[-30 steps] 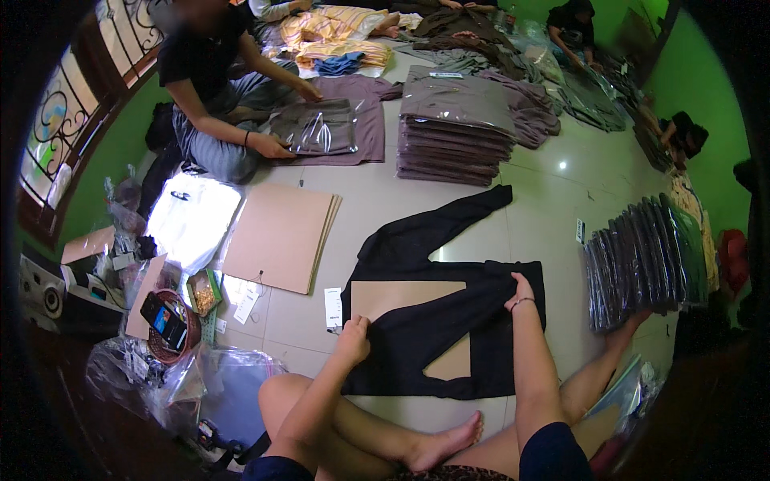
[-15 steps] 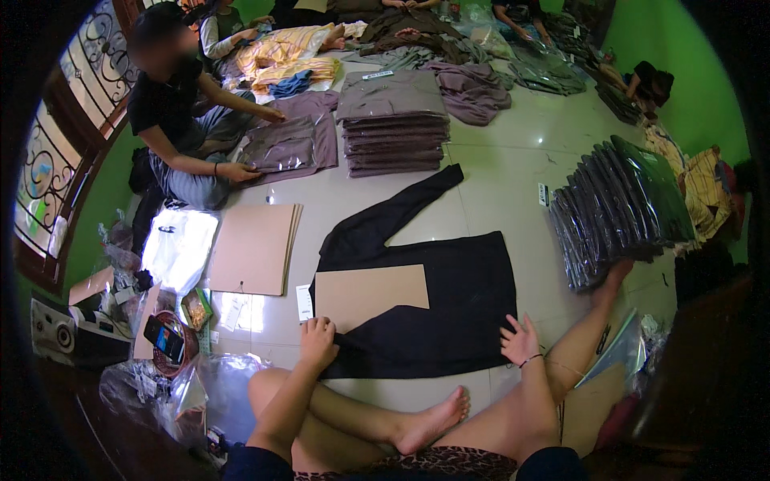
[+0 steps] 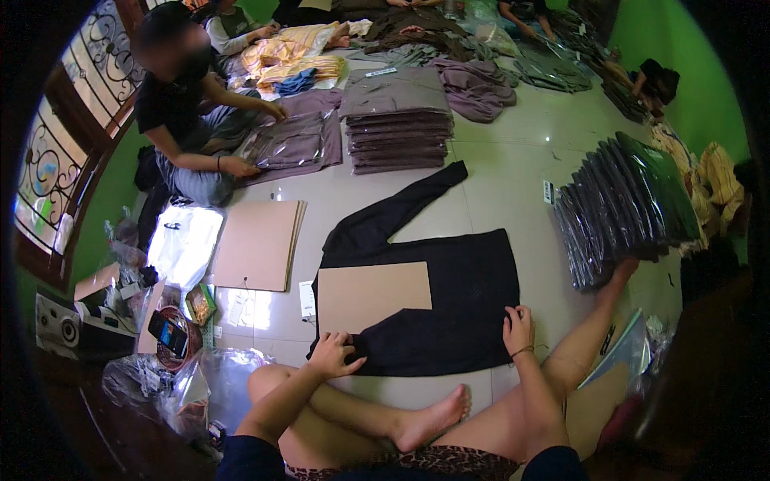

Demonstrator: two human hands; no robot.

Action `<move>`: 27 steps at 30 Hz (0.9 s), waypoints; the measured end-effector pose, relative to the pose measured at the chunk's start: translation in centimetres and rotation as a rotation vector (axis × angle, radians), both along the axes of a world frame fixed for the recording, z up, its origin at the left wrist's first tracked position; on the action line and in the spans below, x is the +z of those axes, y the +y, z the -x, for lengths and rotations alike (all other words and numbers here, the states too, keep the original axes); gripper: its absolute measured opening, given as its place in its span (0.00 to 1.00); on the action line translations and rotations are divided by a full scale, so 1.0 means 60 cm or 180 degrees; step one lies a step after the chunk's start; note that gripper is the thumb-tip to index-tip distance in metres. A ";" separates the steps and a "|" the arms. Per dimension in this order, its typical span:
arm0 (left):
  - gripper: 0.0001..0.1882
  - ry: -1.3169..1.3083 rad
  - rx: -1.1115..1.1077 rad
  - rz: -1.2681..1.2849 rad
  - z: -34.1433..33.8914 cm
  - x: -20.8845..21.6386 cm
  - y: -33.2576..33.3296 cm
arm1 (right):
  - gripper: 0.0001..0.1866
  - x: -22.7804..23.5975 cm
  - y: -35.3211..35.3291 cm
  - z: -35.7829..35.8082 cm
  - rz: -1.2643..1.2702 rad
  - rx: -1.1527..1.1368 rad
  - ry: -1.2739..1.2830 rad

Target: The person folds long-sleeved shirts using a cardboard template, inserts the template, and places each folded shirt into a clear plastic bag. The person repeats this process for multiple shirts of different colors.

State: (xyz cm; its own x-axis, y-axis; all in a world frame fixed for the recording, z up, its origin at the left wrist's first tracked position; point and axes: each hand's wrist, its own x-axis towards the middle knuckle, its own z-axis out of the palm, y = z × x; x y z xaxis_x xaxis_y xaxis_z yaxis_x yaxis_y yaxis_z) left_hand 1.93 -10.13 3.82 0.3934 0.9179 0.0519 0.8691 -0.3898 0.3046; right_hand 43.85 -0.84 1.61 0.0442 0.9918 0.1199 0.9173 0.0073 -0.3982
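Note:
A black long-sleeved shirt (image 3: 473,280) lies flat on the floor before me, its hem to the right and one sleeve stretched toward the far side. On its left part rests a tan cardboard sheet (image 3: 373,289), its near edge covered by the folded-in near sleeve. A white paper tag (image 3: 307,301) sticks out at the shirt's left edge. My left hand (image 3: 330,355) rests on the near left fold, thumb and fingers apart. At the hem near the right corner, my right hand (image 3: 519,329) has its fingers bent onto the cloth, pinching the edge.
Cardboard sheets (image 3: 258,244) and white plastic bags (image 3: 183,240) lie left, near a basket with a phone (image 3: 167,333). Bagged garments are stacked ahead (image 3: 397,120) and at right (image 3: 622,212). A co-worker (image 3: 184,112) sits far left handling a bagged garment; others sit behind.
My right hand has come down from above the hem and closed on its edge. My left hand has let go of the near left edge, shifted slightly nearer and right, and spread its fingers.

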 end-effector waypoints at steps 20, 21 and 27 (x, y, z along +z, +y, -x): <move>0.28 -0.0757 0.2716 0.1474 0.138 -0.111 0.400 | 0.12 -0.065 0.361 0.154 0.0593 0.0942 -0.0016; 0.26 -0.0767 0.2423 0.1210 0.142 -0.108 0.387 | 0.12 -0.059 0.358 0.146 0.0789 0.1069 0.0057; 0.12 -0.1332 -0.0069 -0.0708 0.187 -0.077 0.206 | 0.11 -0.033 0.154 0.066 -0.1197 0.0785 0.0412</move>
